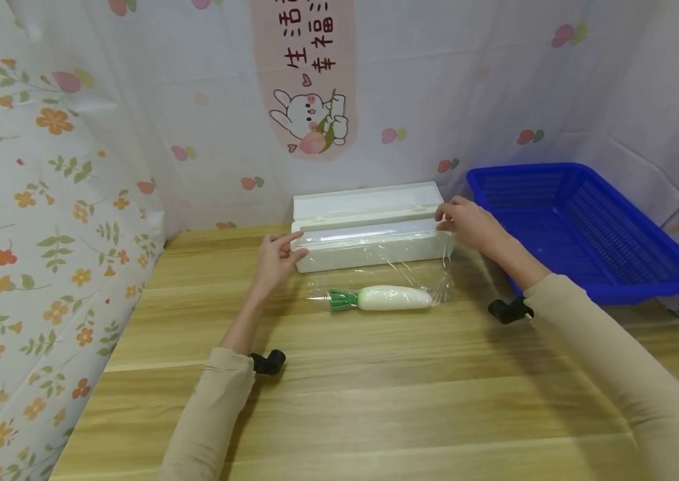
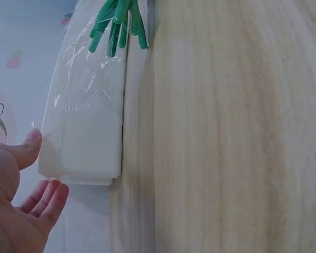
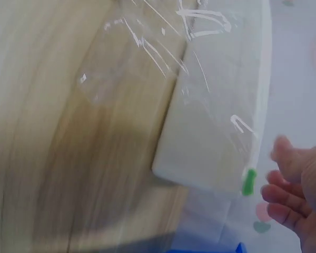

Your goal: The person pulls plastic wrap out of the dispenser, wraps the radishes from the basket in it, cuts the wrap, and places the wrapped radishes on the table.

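A long white cling film dispenser box [image 1: 375, 255] stands near the back of the table, its lid [image 1: 369, 200] raised. Clear film [image 1: 444, 284] hangs out over its front. Under the film on the tabletop lies a white radish [image 1: 394, 298] with green stalks. My left hand [image 1: 274, 264] is at the box's left end, thumb and fingers spread around the corner in the left wrist view. At the other end is my right hand [image 1: 474, 226], its fingertips beside a small green tab [image 3: 248, 182] in the right wrist view, thumb and fingers apart.
A large blue plastic basket [image 1: 567, 294] stands at the right, close to my right forearm. Behind the box hangs a patterned white curtain [image 1: 207, 93]. The wooden table [image 1: 363, 401] extends in front.
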A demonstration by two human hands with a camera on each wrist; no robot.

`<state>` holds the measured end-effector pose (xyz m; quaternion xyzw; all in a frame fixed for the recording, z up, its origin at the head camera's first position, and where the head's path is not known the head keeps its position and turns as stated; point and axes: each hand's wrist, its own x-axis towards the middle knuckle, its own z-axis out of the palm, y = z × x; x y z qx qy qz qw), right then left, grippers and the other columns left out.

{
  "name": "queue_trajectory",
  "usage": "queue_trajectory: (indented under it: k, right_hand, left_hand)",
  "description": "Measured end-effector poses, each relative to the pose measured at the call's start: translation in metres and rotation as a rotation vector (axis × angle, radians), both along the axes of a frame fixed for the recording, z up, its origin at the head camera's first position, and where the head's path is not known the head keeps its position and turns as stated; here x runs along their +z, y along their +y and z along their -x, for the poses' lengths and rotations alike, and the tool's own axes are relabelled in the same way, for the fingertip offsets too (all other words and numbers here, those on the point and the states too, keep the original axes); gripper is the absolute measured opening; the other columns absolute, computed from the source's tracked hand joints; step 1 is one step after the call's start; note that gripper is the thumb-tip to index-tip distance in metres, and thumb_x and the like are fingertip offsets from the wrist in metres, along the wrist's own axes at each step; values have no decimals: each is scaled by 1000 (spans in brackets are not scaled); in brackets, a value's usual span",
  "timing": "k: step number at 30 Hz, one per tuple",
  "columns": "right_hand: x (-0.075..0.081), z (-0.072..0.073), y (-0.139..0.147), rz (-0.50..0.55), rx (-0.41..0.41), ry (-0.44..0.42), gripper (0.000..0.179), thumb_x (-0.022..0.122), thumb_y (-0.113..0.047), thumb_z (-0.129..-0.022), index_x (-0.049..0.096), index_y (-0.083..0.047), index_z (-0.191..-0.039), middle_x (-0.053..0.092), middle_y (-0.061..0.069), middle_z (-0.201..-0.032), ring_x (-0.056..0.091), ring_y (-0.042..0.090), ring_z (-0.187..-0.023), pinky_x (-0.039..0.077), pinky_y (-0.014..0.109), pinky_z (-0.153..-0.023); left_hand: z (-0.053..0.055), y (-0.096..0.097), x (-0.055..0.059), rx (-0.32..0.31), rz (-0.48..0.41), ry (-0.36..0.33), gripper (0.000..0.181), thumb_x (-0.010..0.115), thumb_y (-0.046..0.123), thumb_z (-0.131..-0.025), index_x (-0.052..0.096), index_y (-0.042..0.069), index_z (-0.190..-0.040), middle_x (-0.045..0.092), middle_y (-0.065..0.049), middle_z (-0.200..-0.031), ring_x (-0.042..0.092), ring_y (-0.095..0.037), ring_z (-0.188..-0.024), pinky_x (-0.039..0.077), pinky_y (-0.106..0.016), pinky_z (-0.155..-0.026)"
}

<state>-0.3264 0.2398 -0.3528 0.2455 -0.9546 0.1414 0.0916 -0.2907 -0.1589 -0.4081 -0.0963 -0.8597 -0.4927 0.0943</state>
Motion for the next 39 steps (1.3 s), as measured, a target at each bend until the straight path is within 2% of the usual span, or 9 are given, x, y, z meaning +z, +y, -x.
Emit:
queue_trajectory:
  k: [3,7,13,18,22,29,35,39]
  right_hand:
    - [-5,1,-6,13,35,-31,6,70,-6,-94,66,-2,-98,60,18,-96,61,36,-88,51,50,-77]
    - [-9,2,-7,-3,12,-41,8,72,-5,-92,65,-6,-89,60,13,-91,60,31,-82,50,48,-73]
    - [-12,2,-7,1,15,-48,9,69,-3,-94,63,-5,-88,59,11,-87,58,29,-80,50,47,-71]
    - [-14,-1,-5,27,40,-64,8,66,-1,-96,61,-2,-90,60,11,-85,57,28,-78,49,45,-72]
    - [-13,-11,-2,74,84,-54,2,63,3,-96,63,2,-96,61,13,-86,58,29,-80,49,46,-75]
    - [-10,-35,6,110,174,49,8,65,7,-94,70,1,-94,63,12,-91,62,27,-82,53,45,-76]
    - [-9,-54,9,148,227,116,8,68,4,-92,70,-4,-93,64,6,-92,61,20,-79,52,39,-68]
    - [-9,-66,12,181,278,118,15,69,6,-90,70,-8,-95,67,1,-91,61,14,-78,52,34,-66]
  left_hand:
    - [-2,-1,-1,5,-21,15,39,72,12,-94,65,-1,-130,43,-25,-128,50,-36,-107,50,-45,-97]
    - [-3,-1,-2,-2,-29,43,31,74,13,-93,70,0,-120,46,-22,-127,51,-40,-110,51,-45,-94]
    - [-7,-2,-1,-3,-41,86,19,77,12,-90,74,-1,-104,54,-19,-120,52,-36,-108,51,-45,-89]
    - [-10,-4,-1,-30,-45,123,13,78,12,-89,75,1,-96,61,-15,-110,58,-29,-99,50,-40,-84]
    - [-14,-6,1,-90,-70,122,11,77,11,-90,75,1,-95,66,-11,-103,60,-22,-91,48,-35,-81]
    - [-26,-12,6,-224,-100,89,11,72,8,-93,74,-1,-99,73,-14,-101,63,-14,-91,49,-31,-84]
    - [-38,-16,11,-362,-110,56,13,66,4,-96,72,-5,-103,71,-22,-103,64,-21,-94,49,-28,-85]
    - [-44,-19,13,-425,-86,33,12,65,2,-96,72,-4,-104,70,-23,-104,65,-22,-95,50,-29,-88]
